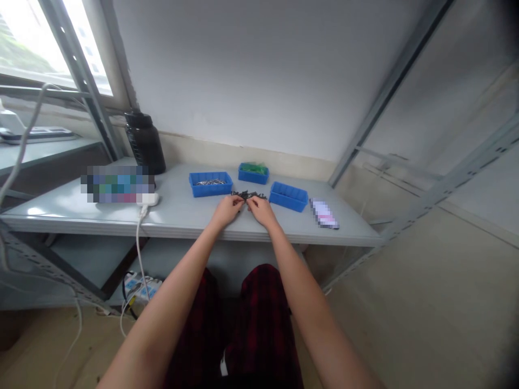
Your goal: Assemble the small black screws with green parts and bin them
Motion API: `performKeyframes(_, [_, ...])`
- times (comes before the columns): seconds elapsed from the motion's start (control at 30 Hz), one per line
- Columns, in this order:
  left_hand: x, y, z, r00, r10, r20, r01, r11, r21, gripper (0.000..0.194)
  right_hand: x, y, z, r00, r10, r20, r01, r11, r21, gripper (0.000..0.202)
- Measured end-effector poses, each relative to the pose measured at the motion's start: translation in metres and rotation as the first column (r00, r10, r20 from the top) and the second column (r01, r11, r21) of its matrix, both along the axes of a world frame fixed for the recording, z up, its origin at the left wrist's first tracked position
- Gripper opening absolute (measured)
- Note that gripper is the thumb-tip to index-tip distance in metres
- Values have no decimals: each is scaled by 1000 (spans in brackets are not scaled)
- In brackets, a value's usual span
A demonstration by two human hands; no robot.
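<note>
Close together near the shelf's front edge, my left hand (229,209) and my right hand (260,208) both have their fingers pinched. What sits between the fingertips is too small to make out. Just beyond them lies a pile of small black pieces (248,194) on the grey shelf. To the left of the pile stands a blue bin (211,190) with thin silvery metal parts (211,182) in it. A second blue bin (288,201), on the right, has dark contents that I cannot identify. Behind the pile, a third blue bin (253,176) holds green material (254,168).
A dark bottle (146,143) stands at the back left, beside a blurred-out object (119,183). A white charger (148,199) with a hanging cable lies near the front edge. A phone (324,213) lies at the right. Metal posts (389,92) rise at both ends.
</note>
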State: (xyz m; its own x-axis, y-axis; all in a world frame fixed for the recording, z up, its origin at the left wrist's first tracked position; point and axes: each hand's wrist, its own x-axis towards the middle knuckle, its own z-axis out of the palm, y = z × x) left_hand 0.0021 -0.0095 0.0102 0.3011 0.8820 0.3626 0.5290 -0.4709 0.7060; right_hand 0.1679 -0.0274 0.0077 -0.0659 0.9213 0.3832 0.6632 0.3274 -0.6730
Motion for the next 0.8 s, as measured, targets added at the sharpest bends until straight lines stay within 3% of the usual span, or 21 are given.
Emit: performKeyframes(0.8, [0,-1,2,1000,4,-6,-4,1000,-8,26,-1,-1,1,1000,2,-14,-2,1000,3,29])
